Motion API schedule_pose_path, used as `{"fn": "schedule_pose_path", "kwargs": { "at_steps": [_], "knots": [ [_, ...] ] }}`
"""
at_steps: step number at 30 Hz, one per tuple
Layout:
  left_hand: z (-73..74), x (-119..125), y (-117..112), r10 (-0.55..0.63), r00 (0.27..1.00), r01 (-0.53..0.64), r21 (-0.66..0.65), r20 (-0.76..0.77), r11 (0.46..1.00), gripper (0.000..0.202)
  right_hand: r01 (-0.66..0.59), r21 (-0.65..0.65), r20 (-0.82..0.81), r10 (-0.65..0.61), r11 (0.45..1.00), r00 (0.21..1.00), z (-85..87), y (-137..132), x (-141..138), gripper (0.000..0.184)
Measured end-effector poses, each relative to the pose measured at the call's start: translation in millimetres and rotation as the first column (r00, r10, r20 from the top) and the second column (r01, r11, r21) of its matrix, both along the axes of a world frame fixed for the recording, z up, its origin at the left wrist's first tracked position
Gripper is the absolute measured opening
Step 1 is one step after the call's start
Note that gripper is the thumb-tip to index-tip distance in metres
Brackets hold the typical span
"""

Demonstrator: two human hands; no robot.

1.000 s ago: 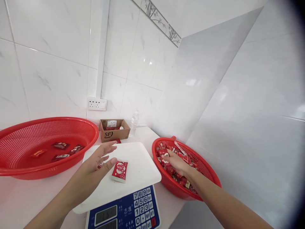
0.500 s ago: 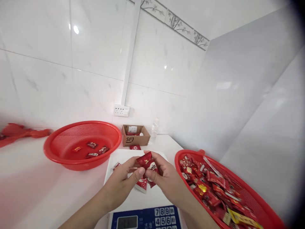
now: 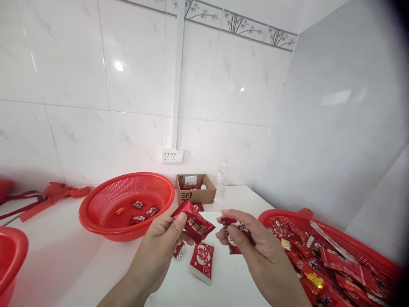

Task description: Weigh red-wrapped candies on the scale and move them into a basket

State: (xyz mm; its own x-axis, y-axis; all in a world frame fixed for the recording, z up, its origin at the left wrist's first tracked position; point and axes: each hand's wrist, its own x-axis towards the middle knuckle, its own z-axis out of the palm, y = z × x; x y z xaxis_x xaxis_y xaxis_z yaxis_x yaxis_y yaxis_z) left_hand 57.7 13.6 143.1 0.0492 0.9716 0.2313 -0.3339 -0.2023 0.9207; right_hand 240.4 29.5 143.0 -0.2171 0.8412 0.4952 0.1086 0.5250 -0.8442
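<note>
My left hand (image 3: 159,247) pinches a red candy packet (image 3: 193,222) between thumb and forefinger, held just above the white scale platform (image 3: 230,283). My right hand (image 3: 255,251) is closed on other red wrapped candies (image 3: 232,233), a little to the right of the left hand. On the platform below them lie a red-and-white packet with a double-happiness sign (image 3: 202,261) and a small red-and-white candy (image 3: 179,250). At the right stands a red basket (image 3: 348,243) full of red candies, close to my right wrist.
A large red mesh basket (image 3: 96,213) with several candies sits behind my left hand. A small cardboard box (image 3: 194,194) and a clear bottle (image 3: 220,179) stand by the tiled wall under a socket (image 3: 173,156). Red bags (image 3: 54,192) lie far left; another red basket's rim (image 3: 12,251) shows bottom left.
My right hand left the right basket with candies and met the left over the scale; the hands have now drawn apart, the left holding one packet. The view swung left.
</note>
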Motion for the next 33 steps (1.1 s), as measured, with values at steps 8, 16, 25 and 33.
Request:
{"fn": "schedule_pose_path", "kwargs": {
  "at_steps": [8, 16, 25, 33],
  "knots": [
    [3.3, 11.6, -7.6, -0.004, 0.998, 0.004, 0.004, -0.059, 1.0, 0.016, 0.034, 0.108, 0.141, -0.049, 0.994, 0.989, 5.5, 2.2, 4.5, 0.025],
    [-3.7, 15.8, -5.6, 0.039, 0.999, -0.039, -0.005, 0.008, 0.999, 0.012, -0.122, 0.071, 0.134, 0.112, 0.99, 0.985, 10.6, -1.1, -3.5, 0.04],
    [-6.2, 13.1, -3.6, -0.05, 0.971, 0.052, 0.002, -0.234, 0.999, 0.018, -0.082, 0.15, 0.246, 0.043, 0.985, 0.968, 6.9, 3.6, -4.1, 0.019],
    [-14.6, 10.5, -1.3, -0.172, 0.973, 0.173, -0.004, -0.157, 0.985, 0.039, -0.038, 0.393, 0.258, -0.07, 0.919, 0.964, 0.0, 9.8, -5.3, 0.014]
  ]
}}
